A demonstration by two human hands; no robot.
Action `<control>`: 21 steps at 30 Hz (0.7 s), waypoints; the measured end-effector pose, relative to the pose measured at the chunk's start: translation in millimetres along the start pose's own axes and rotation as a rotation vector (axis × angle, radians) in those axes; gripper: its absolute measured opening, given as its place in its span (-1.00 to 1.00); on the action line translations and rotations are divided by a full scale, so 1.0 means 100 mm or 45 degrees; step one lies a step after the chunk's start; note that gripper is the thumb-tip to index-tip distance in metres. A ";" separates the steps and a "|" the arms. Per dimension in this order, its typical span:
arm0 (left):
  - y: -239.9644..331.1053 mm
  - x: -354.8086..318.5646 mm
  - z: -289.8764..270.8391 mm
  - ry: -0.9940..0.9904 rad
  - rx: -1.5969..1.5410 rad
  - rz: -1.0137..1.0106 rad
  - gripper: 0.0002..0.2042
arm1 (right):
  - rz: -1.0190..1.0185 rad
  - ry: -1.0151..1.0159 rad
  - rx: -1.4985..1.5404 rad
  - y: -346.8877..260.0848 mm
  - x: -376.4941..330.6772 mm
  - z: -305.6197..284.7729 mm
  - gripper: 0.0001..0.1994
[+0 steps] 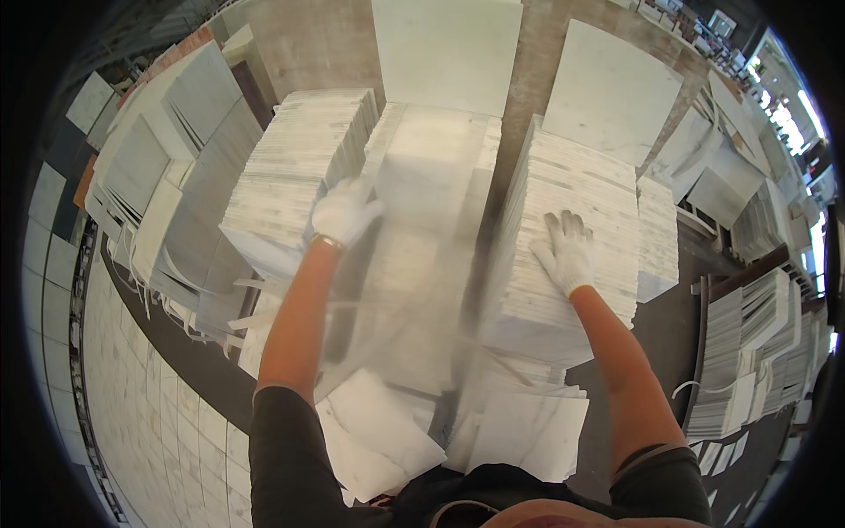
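Observation:
Both my hands wear white knit gloves. My right hand (566,251) lies flat with fingers spread on the edges of a tall stack of white marble tiles (585,189). My left hand (346,213) is at the near right side of another tile stack (286,167), its thumb pointing out to the right. Its fingers are a little blurred, but they stand apart and nothing shows in them. Between my arms is a middle tile stack (431,176), hazy in the picture. Closest to me, a loose veined marble tile (378,436) and a second tile (528,431) lie tilted.
A large pale slab (449,53) leans upright behind the middle stack, and a tilted slab (612,88) stands to its right. More slabs (167,185) lean together at the left with loose straps. Laid tiles (150,370) cover the lower left. Racked tiles (748,352) stand at right.

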State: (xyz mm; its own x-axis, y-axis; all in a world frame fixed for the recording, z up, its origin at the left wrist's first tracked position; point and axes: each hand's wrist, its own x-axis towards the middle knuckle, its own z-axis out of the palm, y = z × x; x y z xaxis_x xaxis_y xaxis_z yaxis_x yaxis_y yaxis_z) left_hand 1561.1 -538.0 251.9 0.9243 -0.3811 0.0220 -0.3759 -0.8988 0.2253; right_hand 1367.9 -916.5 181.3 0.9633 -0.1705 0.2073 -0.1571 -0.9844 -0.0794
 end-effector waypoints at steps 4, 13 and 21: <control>-0.51 0.22 0.13 0.145 0.109 -0.215 -0.38 | 0.019 -0.009 0.087 -0.01 0.00 0.00 -0.38; -1.13 -0.48 0.70 0.047 0.084 -0.198 -0.27 | 0.035 0.051 0.120 0.07 -0.02 0.08 -0.38; -0.07 -2.77 0.74 -0.192 -0.472 0.056 -0.31 | 0.058 0.102 0.088 0.06 -0.04 0.12 -0.43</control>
State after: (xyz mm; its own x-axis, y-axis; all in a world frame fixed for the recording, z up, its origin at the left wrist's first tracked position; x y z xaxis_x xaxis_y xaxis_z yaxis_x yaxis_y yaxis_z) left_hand 1302.5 -441.7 172.1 0.8776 -0.4694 -0.0976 -0.3399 -0.7526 0.5639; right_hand 1366.0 -920.9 168.8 0.9347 -0.2209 0.2786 -0.1826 -0.9706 -0.1572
